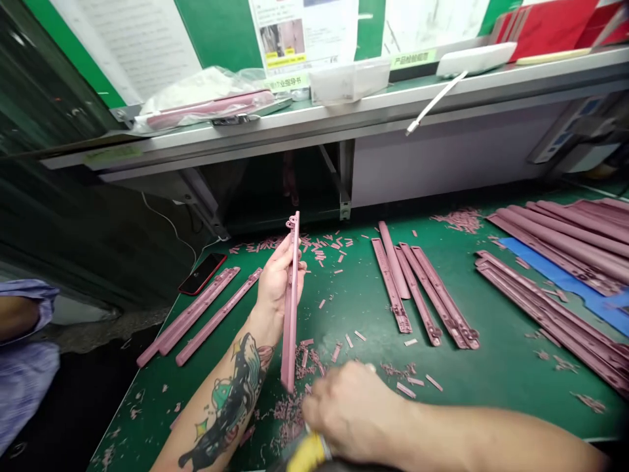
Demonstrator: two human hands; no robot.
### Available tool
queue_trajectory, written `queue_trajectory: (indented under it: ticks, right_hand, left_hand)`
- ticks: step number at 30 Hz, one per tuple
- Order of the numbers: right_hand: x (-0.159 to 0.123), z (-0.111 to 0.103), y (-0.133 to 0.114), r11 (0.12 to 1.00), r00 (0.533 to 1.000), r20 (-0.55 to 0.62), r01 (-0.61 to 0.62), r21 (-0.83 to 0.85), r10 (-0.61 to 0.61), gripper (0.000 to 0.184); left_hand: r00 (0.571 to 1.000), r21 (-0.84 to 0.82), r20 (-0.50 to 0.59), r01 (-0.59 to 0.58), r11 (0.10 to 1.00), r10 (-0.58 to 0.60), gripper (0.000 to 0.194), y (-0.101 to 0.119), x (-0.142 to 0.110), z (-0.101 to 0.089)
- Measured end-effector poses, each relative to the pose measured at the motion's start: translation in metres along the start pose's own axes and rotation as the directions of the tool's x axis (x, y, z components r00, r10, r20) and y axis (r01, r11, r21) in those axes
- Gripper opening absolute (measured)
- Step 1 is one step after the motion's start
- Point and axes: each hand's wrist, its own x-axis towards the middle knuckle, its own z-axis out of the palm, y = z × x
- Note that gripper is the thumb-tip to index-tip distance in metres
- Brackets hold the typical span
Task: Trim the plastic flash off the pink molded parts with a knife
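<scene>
My left hand (pixel 276 278) is closed around a long pink plastic strip (pixel 291 328), held nearly upright above the green work table. Small hooked tabs stand at the strip's top end. Below and to the right of the strip's lower end, my right hand (pixel 356 410) is closed on a yellow-handled tool (pixel 309 452). Motion blurs that tool and its working end cannot be made out. Pink shavings (pixel 289 413) and small offcuts lie on the table beneath both hands.
More pink strips lie at the left (pixel 219 314), in the middle (pixel 417 288) and stacked at the right (pixel 560 242), partly over a blue sheet (pixel 540 262). A phone (pixel 202 273) rests near the left edge. A metal-edged shelf (pixel 295 124) crosses behind. Another person's sleeve (pixel 24 393) shows far left.
</scene>
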Motion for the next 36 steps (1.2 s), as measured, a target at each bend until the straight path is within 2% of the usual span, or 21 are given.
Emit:
queue_trajectory:
  ticks: [1, 2, 3, 4, 6, 7, 8, 9, 11, 14, 21, 26, 29, 32, 34, 36]
  right_hand:
    - [-0.003, 0.003, 0.003, 0.997, 0.999, 0.001, 0.044, 0.056, -0.044, 0.024]
    - [-0.003, 0.001, 0.011, 0.993, 0.998, -0.051, 0.031, 0.114, -0.026, 0.026]
    - [-0.001, -0.005, 0.022, 0.985, 0.987, -0.151, -0.031, 0.17, 0.057, 0.029]
    - [0.003, -0.015, 0.036, 0.968, 0.945, -0.274, -0.12, 0.221, 0.18, 0.031]
    - [0.012, -0.041, 0.063, 0.916, 0.78, -0.489, -0.282, 0.284, 0.391, 0.039]
    - [0.017, -0.054, 0.073, 0.9, 0.711, -0.552, -0.327, 0.287, 0.435, 0.042]
    - [0.021, -0.065, 0.08, 0.894, 0.675, -0.587, -0.357, 0.27, 0.447, 0.045]
    - [0.024, -0.074, 0.085, 0.893, 0.663, -0.601, -0.378, 0.245, 0.446, 0.047]
    - [0.027, -0.083, 0.088, 0.888, 0.666, -0.596, -0.411, 0.209, 0.448, 0.05]
    - [0.027, -0.084, 0.085, 0.874, 0.675, -0.573, -0.451, 0.179, 0.465, 0.053]
    - [0.023, -0.085, 0.08, 0.85, 0.716, -0.513, -0.524, 0.053, 0.473, 0.054]
    - [0.021, -0.086, 0.074, 0.833, 0.757, -0.475, -0.547, -0.086, 0.448, 0.046]
    - [0.02, -0.088, 0.071, 0.862, 0.814, -0.422, -0.489, -0.129, 0.399, 0.035]
    - [0.017, -0.088, 0.07, 0.929, 0.872, -0.365, -0.367, -0.045, 0.326, 0.038]
    - [0.014, -0.088, 0.07, 0.944, 0.85, -0.412, -0.306, 0.119, 0.328, 0.041]
    - [0.012, -0.089, 0.071, 0.919, 0.767, -0.511, -0.284, 0.272, 0.388, 0.037]
  left_hand:
    - [1.0, -0.02, -0.003, -0.009, 1.0, 0.009, 0.031, 0.003, 0.001, 0.0]
    - [1.0, -0.036, -0.002, -0.004, 0.999, 0.004, 0.03, 0.005, -0.001, 0.0]
    - [1.0, -0.047, 0.003, 0.015, 0.999, -0.015, 0.03, 0.006, -0.007, 0.0]
    - [0.999, -0.053, 0.011, 0.047, 0.997, -0.047, 0.03, 0.005, -0.014, 0.001]
    - [0.991, -0.056, 0.031, 0.131, 0.99, -0.129, 0.029, -0.001, -0.033, 0.001]
    - [0.986, -0.059, 0.043, 0.161, 0.985, -0.159, 0.029, -0.004, -0.042, 0.001]
    - [0.98, -0.066, 0.062, 0.193, 0.979, -0.189, 0.029, -0.008, -0.051, 0.0]
    - [0.972, -0.074, 0.086, 0.224, 0.972, -0.218, 0.031, -0.011, -0.058, -0.002]
    - [0.955, -0.088, 0.129, 0.279, 0.956, -0.267, 0.034, -0.014, -0.066, -0.004]
    - [0.942, -0.087, 0.149, 0.316, 0.945, -0.301, 0.035, -0.015, -0.07, -0.007]
    - [0.938, -0.049, 0.177, 0.311, 0.949, -0.298, 0.032, -0.015, -0.074, -0.009]
    - [0.945, 0.038, 0.158, 0.285, 0.958, -0.287, 0.048, -0.014, -0.075, -0.014]
    - [0.947, 0.065, 0.145, 0.279, 0.958, -0.286, 0.052, -0.012, -0.076, -0.014]
    - [0.951, 0.069, 0.131, 0.274, 0.959, -0.281, 0.051, -0.011, -0.075, -0.012]
    - [0.955, 0.069, 0.12, 0.265, 0.962, -0.272, 0.05, -0.011, -0.076, -0.01]
    - [0.96, 0.08, 0.096, 0.255, 0.964, -0.262, 0.051, -0.012, -0.077, -0.007]
